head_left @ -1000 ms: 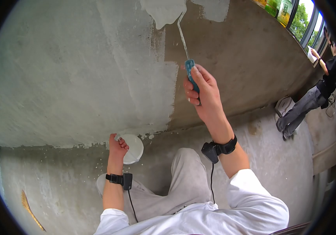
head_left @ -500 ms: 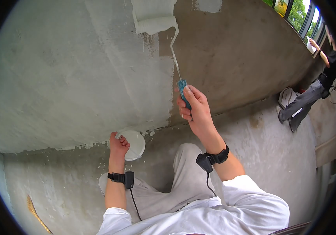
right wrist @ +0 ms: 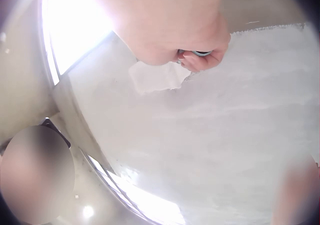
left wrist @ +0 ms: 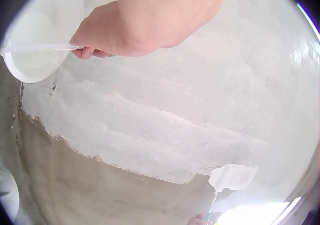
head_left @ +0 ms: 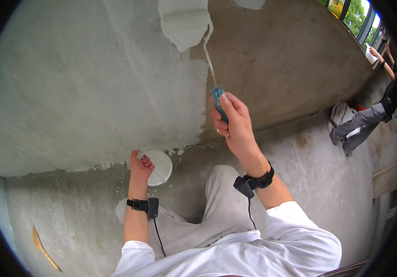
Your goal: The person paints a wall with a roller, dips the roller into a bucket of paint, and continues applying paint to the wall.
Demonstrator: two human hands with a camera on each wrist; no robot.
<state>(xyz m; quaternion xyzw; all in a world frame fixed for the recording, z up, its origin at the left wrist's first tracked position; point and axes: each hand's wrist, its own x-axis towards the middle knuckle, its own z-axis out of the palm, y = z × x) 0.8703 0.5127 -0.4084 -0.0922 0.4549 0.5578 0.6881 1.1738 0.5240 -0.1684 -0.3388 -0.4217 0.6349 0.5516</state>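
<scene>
My right hand (head_left: 233,121) grips the teal handle (head_left: 217,93) of a paint roller, fingers curled round it. A bent rod coated in white joins the handle to the roller head (head_left: 185,28), which lies against the wall beside the brown area and is thick with white coating. It shows also in the left wrist view (left wrist: 235,177) and the right wrist view, where the head (right wrist: 156,78) is partly behind my hand (right wrist: 200,47). Low by the wall, my left hand (head_left: 141,167) pinches the thin handle of a white bucket (head_left: 171,167); the handle (left wrist: 47,47) crosses the bucket's mouth.
White coating covers the wall's left part (head_left: 78,83); brown wall (head_left: 277,64) lies to the right. A straw brush (head_left: 42,247) is on the floor at left. Another person (head_left: 369,117) stands at right near a white box (head_left: 342,114) and windows. White drops dot the floor.
The roller head has moved down the wall, and my right hand has come lower with it. My left hand remains at the bucket. The head view has shifted slightly.
</scene>
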